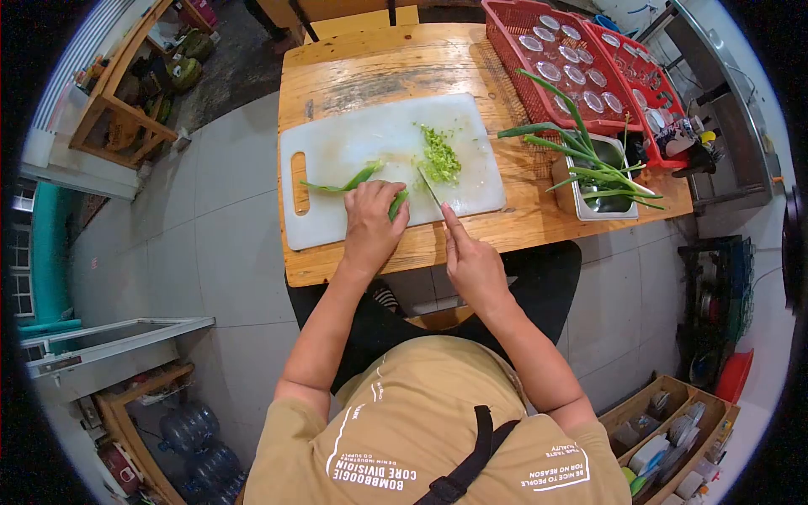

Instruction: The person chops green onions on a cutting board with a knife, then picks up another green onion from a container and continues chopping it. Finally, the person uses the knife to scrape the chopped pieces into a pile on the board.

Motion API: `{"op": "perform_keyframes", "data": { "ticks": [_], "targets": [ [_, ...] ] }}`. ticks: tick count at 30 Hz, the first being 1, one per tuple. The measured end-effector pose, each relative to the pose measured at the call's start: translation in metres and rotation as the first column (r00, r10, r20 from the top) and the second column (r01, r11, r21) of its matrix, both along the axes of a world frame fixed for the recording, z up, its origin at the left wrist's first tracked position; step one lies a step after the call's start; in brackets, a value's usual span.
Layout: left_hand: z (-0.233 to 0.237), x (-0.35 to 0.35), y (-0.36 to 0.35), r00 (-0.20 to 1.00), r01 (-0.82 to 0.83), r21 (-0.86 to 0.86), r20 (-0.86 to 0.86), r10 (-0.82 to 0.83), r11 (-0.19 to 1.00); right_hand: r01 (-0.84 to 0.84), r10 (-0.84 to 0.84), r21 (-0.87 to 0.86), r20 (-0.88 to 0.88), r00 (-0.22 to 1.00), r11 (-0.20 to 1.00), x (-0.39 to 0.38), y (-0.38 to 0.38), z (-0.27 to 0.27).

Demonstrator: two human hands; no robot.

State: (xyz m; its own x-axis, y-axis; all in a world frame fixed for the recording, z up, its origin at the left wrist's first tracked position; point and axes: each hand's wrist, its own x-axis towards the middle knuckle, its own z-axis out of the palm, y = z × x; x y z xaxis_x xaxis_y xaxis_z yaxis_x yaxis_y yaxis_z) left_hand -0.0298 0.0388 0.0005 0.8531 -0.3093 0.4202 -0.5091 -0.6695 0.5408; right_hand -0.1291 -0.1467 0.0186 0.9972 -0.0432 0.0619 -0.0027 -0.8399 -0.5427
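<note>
My left hand [374,219] is closed over a bunch of green onion [360,178], pressing it onto a white cutting board [337,136]. Green leaf ends stick out to the left of the hand and at its right edge. In my right hand [473,261] is a knife [429,187], its blade angled up and left over the board, a little apart from the onion. Chopped green onion [440,156] lies in a small heap just beyond the blade.
A metal container [593,206] with whole green onions [581,139] stands right of the board on the wooden table [379,55]. Behind it, a red basket [513,63] holds several upturned glasses. A second red basket [665,143] sits beside it.
</note>
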Motion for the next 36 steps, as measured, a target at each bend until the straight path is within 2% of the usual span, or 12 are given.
{"op": "perform_keyframes", "data": {
  "ticks": [2,7,10,17,22,25,28,30,33,36],
  "targets": [
    [-0.003,0.001,-0.002,1.0,0.003,0.009,0.009,-0.003,1.0,0.008,-0.008,-0.031,0.002,1.0,0.999,0.002,-0.003,-0.003],
    [-0.001,0.003,0.001,1.0,-0.02,0.04,0.0,0.02,0.999,-0.023,0.023,0.059,0.013,1.0,0.998,-0.003,0.002,0.012],
    [-0.002,0.002,0.0,0.999,-0.031,0.026,0.011,0.03,0.999,-0.03,0.032,0.104,-0.017,0.999,0.994,-0.007,0.008,0.003],
    [-0.002,0.004,-0.002,0.999,-0.036,0.035,0.019,0.035,0.999,0.039,-0.046,0.141,0.045,0.998,0.989,0.022,-0.006,-0.007],
    [-0.005,0.01,-0.01,1.0,0.019,0.025,0.016,-0.02,0.999,0.097,-0.09,0.229,-0.04,0.995,0.969,0.015,-0.014,0.013],
    [-0.005,0.015,-0.018,0.997,0.059,0.042,0.051,-0.061,0.997,0.109,-0.092,0.262,-0.077,0.993,0.959,0.007,-0.013,0.011],
    [-0.003,0.016,-0.021,0.994,0.015,0.039,0.107,-0.019,0.999,0.099,-0.095,0.302,-0.029,0.995,0.948,0.0,-0.012,0.007],
    [-0.004,0.017,-0.02,1.0,-0.006,0.05,0.02,0.005,0.999,0.105,-0.092,0.296,-0.057,0.994,0.95,-0.003,-0.012,0.012],
    [-0.006,0.024,-0.025,0.994,0.004,0.04,0.105,-0.008,0.999,0.1,-0.08,0.273,-0.083,0.993,0.957,-0.005,-0.012,0.016],
    [-0.005,0.027,-0.031,0.999,0.004,0.044,0.048,-0.006,0.999,0.081,-0.067,0.264,-0.063,0.996,0.961,-0.007,-0.009,0.015]
  ]
}}
